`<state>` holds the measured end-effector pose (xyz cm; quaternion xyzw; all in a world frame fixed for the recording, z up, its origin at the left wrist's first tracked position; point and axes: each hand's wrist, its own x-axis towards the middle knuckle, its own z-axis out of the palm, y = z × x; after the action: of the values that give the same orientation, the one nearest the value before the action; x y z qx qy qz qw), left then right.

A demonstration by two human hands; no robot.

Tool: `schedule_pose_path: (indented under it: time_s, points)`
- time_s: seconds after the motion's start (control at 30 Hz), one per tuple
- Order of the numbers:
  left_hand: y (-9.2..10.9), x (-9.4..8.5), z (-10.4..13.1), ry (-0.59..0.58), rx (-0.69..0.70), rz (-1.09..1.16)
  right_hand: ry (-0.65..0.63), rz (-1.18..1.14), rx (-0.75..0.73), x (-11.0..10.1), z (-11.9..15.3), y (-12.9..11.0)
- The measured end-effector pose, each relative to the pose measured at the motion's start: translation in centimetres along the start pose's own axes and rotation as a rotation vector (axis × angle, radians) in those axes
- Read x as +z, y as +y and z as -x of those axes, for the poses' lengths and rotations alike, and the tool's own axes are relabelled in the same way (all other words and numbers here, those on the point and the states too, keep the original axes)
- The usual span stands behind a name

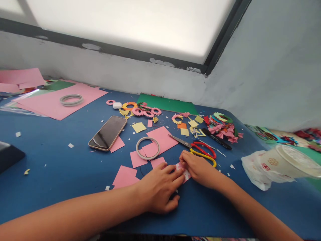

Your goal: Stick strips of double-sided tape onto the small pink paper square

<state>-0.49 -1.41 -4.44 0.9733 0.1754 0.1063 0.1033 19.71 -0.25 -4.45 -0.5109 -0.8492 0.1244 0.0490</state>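
Observation:
My left hand (160, 189) lies on the table with its fingers spread, their tips pressing the edge of a small pink paper piece (187, 176) with white strips on it. At the paper's far side, my right hand (198, 169) pinches it between thumb and bent fingers. Much of this piece is hidden under both hands. Just beyond my right hand lie scissors (184, 143) with a red and a yellow handle loop, blades apart. A roll of tape (158, 147) rests on pink paper sheets (164, 138) ahead of my left hand. More pink squares (124, 175) lie beside my left wrist.
A phone (108, 133) lies left of the tape roll. Paper rings (137, 111), a black marker (220, 141) and a pile of folded paper (223, 129) are farther back. A bagged cup (273, 162) stands tilted at right. Another tape roll (65, 101) sits on large pink sheets (55, 110).

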Motion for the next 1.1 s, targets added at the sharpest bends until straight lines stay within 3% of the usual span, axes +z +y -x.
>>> schedule_pose_path:
  time_s: [1.1]
  points:
    - [0.1, -0.03, -0.14, 0.01, 0.0, 0.012, -0.012, 0.141, -0.005, 0.51, -0.07, -0.27]
